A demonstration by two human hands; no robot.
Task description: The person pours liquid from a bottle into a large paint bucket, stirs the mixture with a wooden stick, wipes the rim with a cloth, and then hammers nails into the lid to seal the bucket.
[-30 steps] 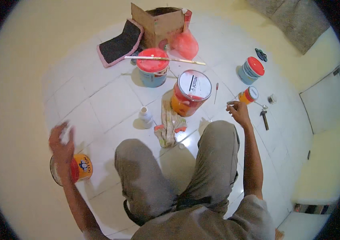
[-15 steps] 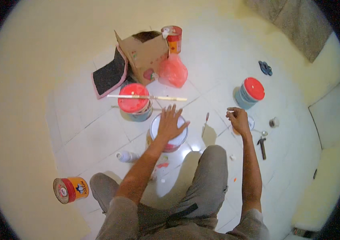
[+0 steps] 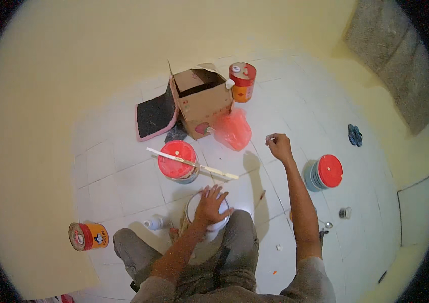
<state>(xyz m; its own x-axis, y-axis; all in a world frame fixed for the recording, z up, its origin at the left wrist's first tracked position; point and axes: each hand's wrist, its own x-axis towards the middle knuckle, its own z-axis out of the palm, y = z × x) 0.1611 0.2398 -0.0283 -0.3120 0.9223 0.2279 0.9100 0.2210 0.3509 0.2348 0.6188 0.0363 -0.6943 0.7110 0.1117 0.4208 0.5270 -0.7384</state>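
Observation:
My left hand (image 3: 212,207) rests with fingers spread on the white lid of a bucket (image 3: 191,206) in front of my knees. Out ahead and to the right, my right hand (image 3: 280,147) is raised above the floor with its fingers pinched; a small pale bit seems to show at the fingertips, too small to name. Beyond the white-lidded bucket stands a red-lidded bucket (image 3: 175,170), with a long pale stick (image 3: 209,168) lying across it. A white bottle (image 3: 157,222) lies left of my left hand. On the floor between the hands is a small screwdriver-like tool (image 3: 262,195).
A cardboard box (image 3: 207,107), a pink plastic bag (image 3: 234,131) and a red-orange can (image 3: 243,83) stand far ahead. Another can (image 3: 89,237) lies left. Rightward are a second red-lidded bucket (image 3: 330,170), a small jar (image 3: 345,212) and slippers (image 3: 355,135). My right forearm partly hides a hammer (image 3: 322,235).
My right hand has moved forward and left, fingers still pinched. My left hand stays on the white lid. The view has tilted up, showing more of the box and wall.

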